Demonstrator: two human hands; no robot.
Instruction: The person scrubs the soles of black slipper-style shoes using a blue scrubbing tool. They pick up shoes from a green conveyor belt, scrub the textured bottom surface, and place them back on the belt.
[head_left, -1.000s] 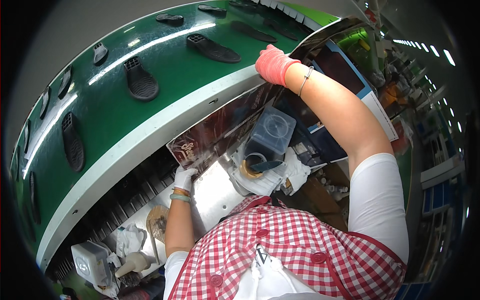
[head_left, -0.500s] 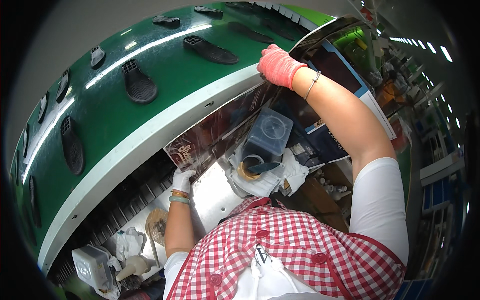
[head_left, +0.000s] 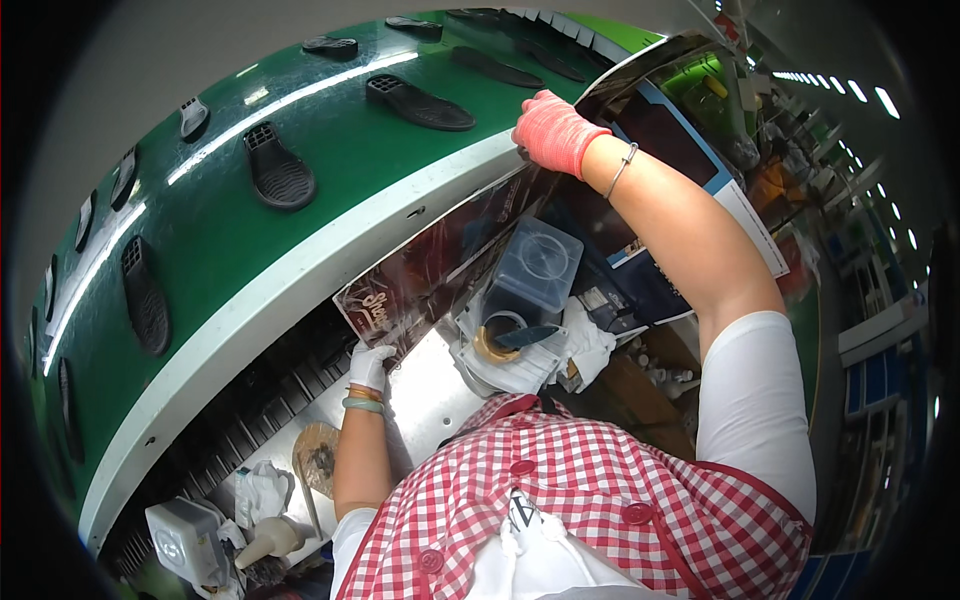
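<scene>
My left hand (head_left: 368, 366), in a white glove, is at the lower corner of a dark red printed panel (head_left: 400, 300) standing along the conveyor's near side. Its fingers are closed, apparently on the panel's edge, though the glove blurs into the bright metal. My right hand (head_left: 560, 132), in a pink glove, is curled into a fist at the conveyor's pale rim (head_left: 300, 238), near the panel's far end. Anything inside that fist is hidden. Black shoe soles lie on the green belt; the nearest to my right hand is a long sole (head_left: 420, 103).
A clear-lidded container (head_left: 540, 262) stands between my arms, with a roll of tan tape (head_left: 492, 345) and white cloth (head_left: 590, 340) beside it. At lower left are a squeeze bottle (head_left: 268, 541), a brush (head_left: 315, 455) and another plastic box (head_left: 186, 543). Printed boards (head_left: 690, 140) stand at right.
The view has shifted very slightly. Both hands stay in nearly the same places, and the soles on the belt lie almost where they were.
</scene>
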